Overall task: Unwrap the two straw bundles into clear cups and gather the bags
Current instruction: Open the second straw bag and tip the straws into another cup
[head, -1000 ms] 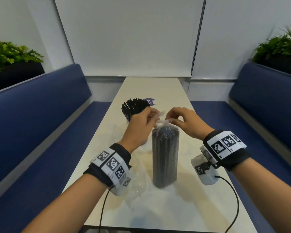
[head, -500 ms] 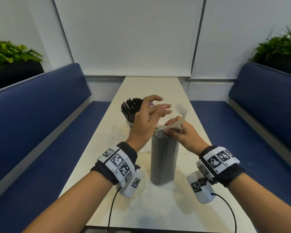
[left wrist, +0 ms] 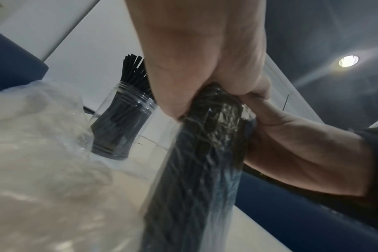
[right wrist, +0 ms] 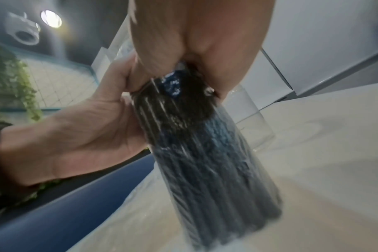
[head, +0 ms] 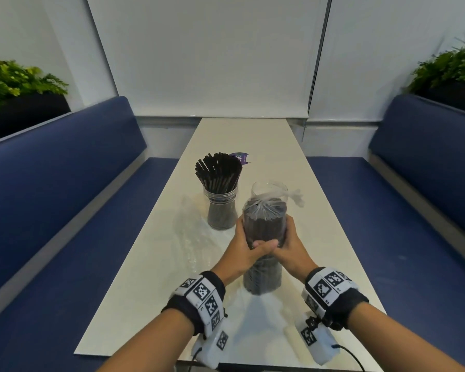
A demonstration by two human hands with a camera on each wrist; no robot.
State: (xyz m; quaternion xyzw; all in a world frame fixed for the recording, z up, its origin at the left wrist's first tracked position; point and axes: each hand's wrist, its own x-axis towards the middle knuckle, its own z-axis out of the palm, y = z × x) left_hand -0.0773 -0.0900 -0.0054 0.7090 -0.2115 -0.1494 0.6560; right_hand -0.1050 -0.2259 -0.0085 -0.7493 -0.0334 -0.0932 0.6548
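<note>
counted 2 straw bundles: 1 wrapped bundle (head: 263,237) of black straws, upright on the white table (head: 320,237), its clear bag knotted at top w/ the tail (head: 295,197) flopped right; 1 loose bunch of black straws (head: 218,170), fanned out of a clear cup (head: 222,210) further back & to the left. counted 2 clear cups: that full one, plus an empty cup (head: 269,187) right behind the wrapped bundle, partly hidden by it. counted 1 spent bag (head: 191,232), crumpled clear plastic flat on the table left of the wrapped bundle, near the full cup's base. saw 2 hands, both on the wrapped bundle abt mid-height: left hand (head: 243,248) curled round its left side, right hand (head: 289,248) curled round its right side, thumbs meeting across the near face, so bundle sat squeezed between both palms. confirmed in left wrist view: left hand (left wrist: 194,68) clamped on bundle (left wrist: 201,170), right hand (left wrist: 296,153) wrapped from the other side, full cup (left wrist: 119,129) & spent bag (left wrist: 39,153) behind. confirmed in right wrist view too: right hand (right wrist: 194,42) gripping from above, left hand (right wrist: 80,133) opposite, bundle (right wrist: 205,153) base near or on the table, cld not tell which; empty cup (right wrist: 248,119) just beyond. also noted a small purple tag (head: 239,158) behind the full cup, blue bench seats both sides, plants in far corners.
</note>
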